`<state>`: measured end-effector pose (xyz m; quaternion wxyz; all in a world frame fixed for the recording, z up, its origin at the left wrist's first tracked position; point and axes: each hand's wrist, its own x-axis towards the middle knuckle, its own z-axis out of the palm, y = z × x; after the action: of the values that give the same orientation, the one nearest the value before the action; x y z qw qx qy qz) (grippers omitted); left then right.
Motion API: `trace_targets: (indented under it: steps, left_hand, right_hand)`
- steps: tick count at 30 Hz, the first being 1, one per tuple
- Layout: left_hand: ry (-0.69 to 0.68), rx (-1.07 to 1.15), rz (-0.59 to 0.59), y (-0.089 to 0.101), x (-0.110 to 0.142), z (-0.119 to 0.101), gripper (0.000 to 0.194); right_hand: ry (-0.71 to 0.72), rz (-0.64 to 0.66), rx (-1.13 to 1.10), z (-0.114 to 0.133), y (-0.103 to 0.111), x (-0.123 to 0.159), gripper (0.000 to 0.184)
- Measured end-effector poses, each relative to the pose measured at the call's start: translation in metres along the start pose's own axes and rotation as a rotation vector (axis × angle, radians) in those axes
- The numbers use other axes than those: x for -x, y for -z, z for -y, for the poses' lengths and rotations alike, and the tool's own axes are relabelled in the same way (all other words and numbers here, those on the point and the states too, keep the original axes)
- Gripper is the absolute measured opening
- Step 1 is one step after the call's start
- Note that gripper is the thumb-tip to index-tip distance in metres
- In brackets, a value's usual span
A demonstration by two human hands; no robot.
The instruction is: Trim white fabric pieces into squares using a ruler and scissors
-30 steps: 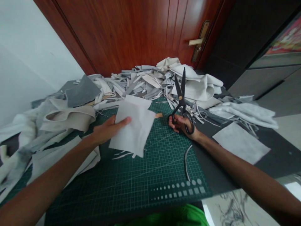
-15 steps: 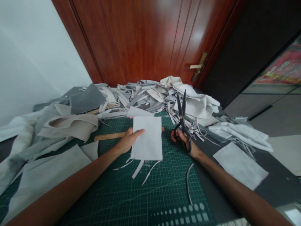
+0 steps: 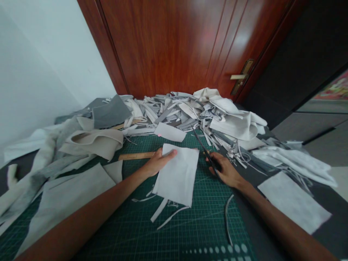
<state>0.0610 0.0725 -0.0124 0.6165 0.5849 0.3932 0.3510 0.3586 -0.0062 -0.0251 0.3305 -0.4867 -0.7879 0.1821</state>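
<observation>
My left hand (image 3: 160, 161) pinches the left edge of a pale rectangular fabric piece (image 3: 178, 177), thumb on top and fingers hidden beneath. To the right, my right hand (image 3: 224, 168) is closed around the handles of black scissors (image 3: 203, 146). Their blades point up and to the left, seen nearly edge-on, and lie apart from the fabric's right edge. A wooden ruler (image 3: 136, 156) runs partly behind the fabric on the green cutting mat (image 3: 130, 224). Just beyond is another pale fabric piece (image 3: 170, 132). Thin offcut strips (image 3: 159, 210) lie by the held piece's lower edge.
A heap of fabric scraps (image 3: 174, 108) lines the back by a wooden door (image 3: 168, 43). Folded cloth (image 3: 95, 141) and a large pale sheet (image 3: 70, 195) lie left. At right are a pale square (image 3: 295, 201) and a folded white cloth (image 3: 293, 161). A grey strip (image 3: 227, 221) rests near the mat's right edge.
The scissors have turned from upright with blades spread to a leftward slant. The held fabric has tilted and come lower. The whole view has shifted slightly.
</observation>
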Motion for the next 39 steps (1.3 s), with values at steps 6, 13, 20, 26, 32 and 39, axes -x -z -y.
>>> trace_targets:
  steps: [6, 13, 20, 26, 32, 39]
  left_hand:
    - [-0.057, -0.311, 0.018, 0.004, 0.001, -0.002, 0.045]
    - [-0.047, -0.388, -0.036, 0.003, 0.007, -0.008, 0.04]
    - [-0.158, -0.274, 0.203, -0.001, 0.007, -0.014, 0.036]
    - [0.065, -0.194, 0.286, -0.003, 0.012, -0.011, 0.037]
    - [0.098, -0.021, 0.31, -0.003, 0.015, -0.012, 0.038]
    - [0.096, -0.048, 0.257, -0.003, 0.016, -0.007, 0.032]
  right_hand:
    - [0.093, 0.13, 0.131, -0.008, 0.018, 0.002, 0.025]
    - [0.053, 0.178, 0.27, -0.021, 0.046, 0.005, 0.028]
    - [0.077, 0.185, 0.407, -0.014, 0.045, 0.003, 0.026]
    - [0.058, 0.224, 0.305, -0.003, 0.04, 0.001, 0.019]
    - [0.048, 0.254, 0.317, 0.012, 0.032, 0.002, 0.02]
    - [-0.007, 0.293, 0.302, 0.024, 0.027, 0.002, 0.013]
